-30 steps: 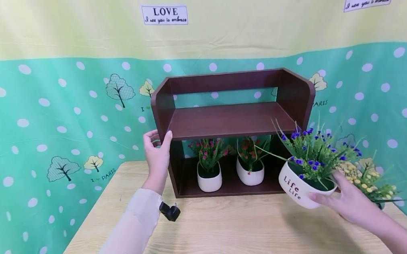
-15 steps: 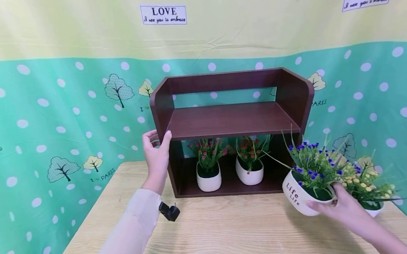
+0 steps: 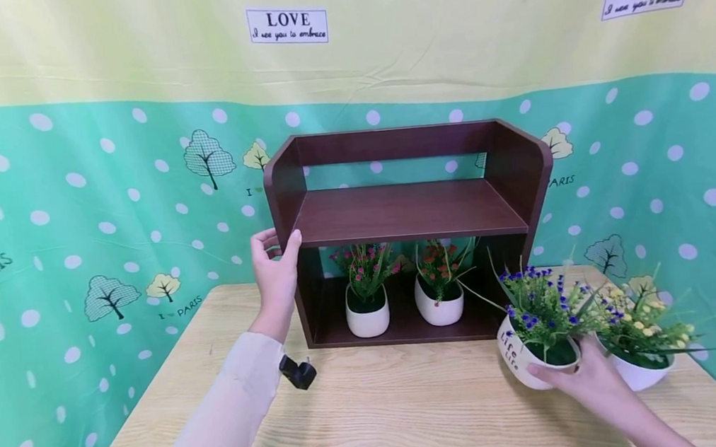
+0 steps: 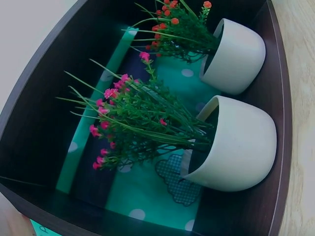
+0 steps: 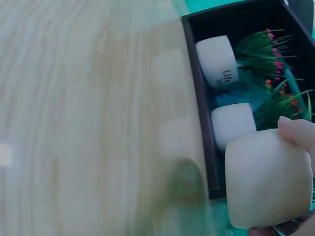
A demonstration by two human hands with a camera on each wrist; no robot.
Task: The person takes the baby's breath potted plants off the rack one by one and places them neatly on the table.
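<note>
My left hand (image 3: 275,277) grips the left side panel of a dark brown two-tier shelf (image 3: 408,212), thumb on its front edge. My right hand (image 3: 591,377) holds a white pot (image 3: 524,365) of blue-purple artificial flowers (image 3: 541,307) by its rim, thumb outside. The pot, lettered "Life", tilts slightly in front of the shelf's right corner; whether its base touches the table I cannot tell. On the lower tier stand a white pot with pink flowers (image 3: 368,318) and one with red flowers (image 3: 440,308). Both also show in the left wrist view.
A white pot with yellow flowers (image 3: 645,369) stands at the right of the wooden table (image 3: 375,421), partly behind my right hand. A green and yellow patterned cloth (image 3: 102,224) hangs behind and beside the table.
My right hand has lowered the pot of blue-purple flowers and turned it a little more upright. More of the yellow-flowered pot now shows. My left hand stays on the shelf.
</note>
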